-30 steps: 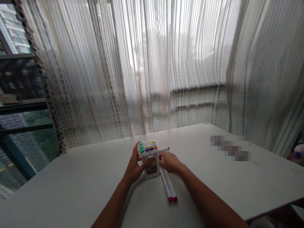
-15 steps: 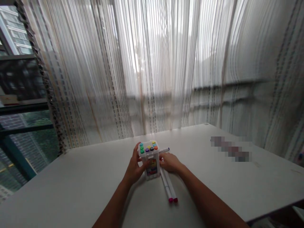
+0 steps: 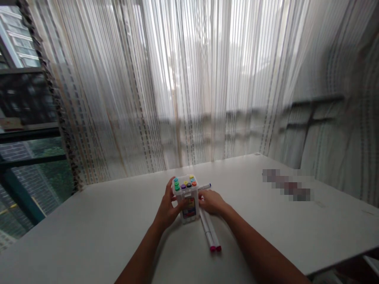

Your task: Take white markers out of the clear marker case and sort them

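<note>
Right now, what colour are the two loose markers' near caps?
Pink on both markers, clearest in the head view.

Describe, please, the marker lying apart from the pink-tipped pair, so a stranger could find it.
On the white table by the curtain, find the white marker box that both hands clasp. Just right of its top, beyond the right hand, lies the lone marker. Its tip is dark purple, unlike the pink-tipped pair nearer the person.

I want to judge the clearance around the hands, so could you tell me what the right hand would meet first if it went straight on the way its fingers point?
The right hand points left, at the white marker box, which its fingertips already seem to touch. Depth is hard to judge.
</note>
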The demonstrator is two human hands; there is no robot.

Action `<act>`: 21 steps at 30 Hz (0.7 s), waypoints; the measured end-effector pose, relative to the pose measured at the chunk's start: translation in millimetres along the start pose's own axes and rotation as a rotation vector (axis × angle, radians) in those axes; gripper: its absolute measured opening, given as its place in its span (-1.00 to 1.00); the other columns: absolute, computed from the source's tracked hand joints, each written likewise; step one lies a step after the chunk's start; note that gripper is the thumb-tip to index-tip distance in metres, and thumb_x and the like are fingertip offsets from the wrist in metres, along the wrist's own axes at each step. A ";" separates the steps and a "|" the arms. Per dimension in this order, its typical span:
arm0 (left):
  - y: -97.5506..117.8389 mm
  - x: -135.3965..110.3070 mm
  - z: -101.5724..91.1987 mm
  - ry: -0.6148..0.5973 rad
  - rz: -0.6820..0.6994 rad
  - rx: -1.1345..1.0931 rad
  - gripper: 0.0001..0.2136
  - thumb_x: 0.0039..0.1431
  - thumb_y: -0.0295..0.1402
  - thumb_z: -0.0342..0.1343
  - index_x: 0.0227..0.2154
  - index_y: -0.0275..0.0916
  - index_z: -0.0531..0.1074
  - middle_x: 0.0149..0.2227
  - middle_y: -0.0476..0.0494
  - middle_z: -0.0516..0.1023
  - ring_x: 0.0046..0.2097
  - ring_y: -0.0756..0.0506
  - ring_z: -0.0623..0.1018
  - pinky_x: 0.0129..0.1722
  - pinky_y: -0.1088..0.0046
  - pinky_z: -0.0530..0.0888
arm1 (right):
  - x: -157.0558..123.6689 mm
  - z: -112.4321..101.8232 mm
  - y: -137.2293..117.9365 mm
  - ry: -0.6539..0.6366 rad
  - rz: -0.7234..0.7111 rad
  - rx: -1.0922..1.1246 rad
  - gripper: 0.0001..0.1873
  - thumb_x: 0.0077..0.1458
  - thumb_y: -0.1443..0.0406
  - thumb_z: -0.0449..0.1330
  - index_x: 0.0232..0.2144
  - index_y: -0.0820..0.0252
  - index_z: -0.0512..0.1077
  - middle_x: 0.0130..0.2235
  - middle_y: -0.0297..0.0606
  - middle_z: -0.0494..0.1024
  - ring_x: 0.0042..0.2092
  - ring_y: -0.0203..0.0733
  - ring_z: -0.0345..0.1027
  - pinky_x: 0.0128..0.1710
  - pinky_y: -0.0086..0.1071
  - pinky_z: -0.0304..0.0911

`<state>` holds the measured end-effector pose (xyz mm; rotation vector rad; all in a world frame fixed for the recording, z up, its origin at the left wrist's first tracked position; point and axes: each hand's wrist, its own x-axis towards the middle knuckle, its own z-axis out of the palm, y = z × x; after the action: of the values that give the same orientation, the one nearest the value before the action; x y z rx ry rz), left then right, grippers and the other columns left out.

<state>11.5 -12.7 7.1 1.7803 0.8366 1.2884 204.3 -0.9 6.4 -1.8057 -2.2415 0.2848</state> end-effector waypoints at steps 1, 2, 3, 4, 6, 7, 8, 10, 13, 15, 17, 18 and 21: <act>-0.1 0.1 0.0 0.003 0.000 0.004 -0.20 -0.03 -0.17 0.22 0.18 -0.23 -0.11 0.07 -0.31 0.36 0.02 -0.24 0.44 -0.06 0.23 0.43 | 0.1 0.1 0.1 0.000 0.001 0.000 -0.72 0.06 0.18 0.07 -0.27 0.20 0.48 -0.18 -0.11 0.53 -0.14 -0.05 0.38 -0.25 -0.34 0.17; -0.4 0.2 -0.1 0.006 0.001 0.009 -0.20 -0.03 -0.16 0.22 0.18 -0.24 -0.11 0.07 -0.32 0.36 0.02 -0.24 0.44 -0.06 0.22 0.43 | 0.1 0.3 0.1 0.000 0.002 0.000 -0.71 0.06 0.18 0.07 -0.28 0.20 0.48 -0.18 -0.10 0.53 -0.14 -0.04 0.38 -0.25 -0.33 0.17; -0.6 0.3 -0.2 0.007 0.001 0.012 -0.20 -0.03 -0.16 0.22 0.18 -0.24 -0.10 0.07 -0.32 0.36 0.02 -0.24 0.44 -0.06 0.22 0.43 | 0.2 0.4 0.2 0.001 0.003 0.000 -0.71 0.06 0.17 0.07 -0.28 0.20 0.48 -0.18 -0.10 0.53 -0.14 -0.04 0.38 -0.25 -0.33 0.17; -0.9 0.5 -0.3 0.005 0.002 0.012 -0.21 -0.03 -0.16 0.22 0.18 -0.24 -0.10 0.07 -0.31 0.36 0.03 -0.24 0.44 -0.06 0.22 0.43 | 0.3 0.6 0.4 0.003 0.004 0.001 -0.71 0.06 0.17 0.07 -0.28 0.19 0.48 -0.19 -0.11 0.53 -0.14 -0.04 0.38 -0.25 -0.33 0.17; -1.6 0.9 -0.5 -0.003 -0.003 0.007 -0.21 -0.02 -0.16 0.21 0.19 -0.22 -0.11 0.06 -0.30 0.36 0.02 -0.24 0.44 -0.06 0.21 0.43 | 0.6 1.1 0.9 0.006 0.004 0.003 -0.72 0.06 0.17 0.07 -0.28 0.18 0.48 -0.19 -0.12 0.54 -0.14 -0.05 0.38 -0.25 -0.34 0.17; -1.9 1.1 -0.7 -0.005 -0.006 0.006 -0.20 -0.02 -0.17 0.22 0.19 -0.21 -0.12 0.06 -0.29 0.37 0.02 -0.24 0.44 -0.07 0.21 0.43 | 0.9 1.3 1.2 0.007 0.003 0.004 -0.72 0.06 0.17 0.07 -0.28 0.18 0.48 -0.19 -0.13 0.54 -0.14 -0.05 0.38 -0.25 -0.34 0.17; -2.3 1.3 -0.9 -0.005 -0.005 0.007 -0.20 -0.03 -0.17 0.22 0.19 -0.20 -0.12 0.05 -0.28 0.37 0.02 -0.24 0.44 -0.07 0.21 0.43 | 1.1 1.5 1.5 0.008 0.001 0.005 -0.72 0.06 0.16 0.07 -0.28 0.18 0.48 -0.19 -0.13 0.54 -0.14 -0.05 0.38 -0.25 -0.34 0.17; -3.1 1.5 -1.2 -0.003 -0.001 0.009 -0.21 -0.03 -0.17 0.22 0.19 -0.20 -0.11 0.05 -0.29 0.37 0.03 -0.25 0.43 -0.06 0.21 0.43 | 1.7 1.9 2.0 0.007 -0.002 0.005 -0.72 0.06 0.16 0.07 -0.29 0.18 0.48 -0.19 -0.13 0.54 -0.14 -0.05 0.38 -0.25 -0.34 0.17; -3.5 1.3 -1.0 -0.006 0.004 0.009 -0.22 -0.01 -0.17 0.21 0.19 -0.21 -0.11 0.06 -0.30 0.36 0.04 -0.25 0.43 -0.07 0.21 0.44 | 2.1 2.3 2.4 0.007 -0.003 0.004 -0.72 0.05 0.17 0.07 -0.30 0.19 0.48 -0.20 -0.12 0.54 -0.15 -0.04 0.39 -0.25 -0.33 0.17; -3.2 0.6 -0.4 -0.004 0.012 0.002 -0.22 -0.01 -0.18 0.21 0.19 -0.20 -0.12 0.07 -0.29 0.35 0.03 -0.24 0.43 -0.07 0.21 0.44 | 2.0 2.2 2.3 0.010 -0.002 0.004 -0.71 0.06 0.16 0.06 -0.29 0.18 0.48 -0.20 -0.13 0.54 -0.15 -0.04 0.39 -0.25 -0.33 0.17; -2.6 0.0 0.2 0.000 0.020 -0.004 -0.22 -0.01 -0.18 0.21 0.19 -0.19 -0.12 0.09 -0.29 0.34 0.04 -0.24 0.43 -0.06 0.21 0.44 | 1.8 1.9 2.1 0.010 -0.001 0.004 -0.71 0.06 0.16 0.06 -0.28 0.17 0.48 -0.20 -0.13 0.54 -0.15 -0.05 0.38 -0.26 -0.34 0.17; -2.3 -0.2 0.4 0.002 0.021 -0.004 -0.22 -0.01 -0.18 0.21 0.19 -0.20 -0.12 0.09 -0.29 0.33 0.04 -0.24 0.43 -0.05 0.21 0.43 | 1.6 1.7 1.9 0.008 0.000 0.004 -0.71 0.06 0.16 0.06 -0.29 0.17 0.48 -0.20 -0.14 0.54 -0.15 -0.05 0.39 -0.27 -0.34 0.17; -1.7 0.0 0.4 0.000 0.009 -0.005 -0.22 -0.01 -0.17 0.20 0.19 -0.21 -0.11 0.09 -0.29 0.33 0.04 -0.24 0.43 -0.06 0.24 0.43 | 1.3 1.3 1.6 0.002 -0.001 0.003 -0.71 0.05 0.16 0.06 -0.29 0.18 0.49 -0.21 -0.14 0.54 -0.16 -0.05 0.39 -0.28 -0.35 0.17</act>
<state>11.8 -12.0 5.6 1.7818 0.8258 1.2952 205.2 0.7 4.8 -1.8024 -2.2390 0.2860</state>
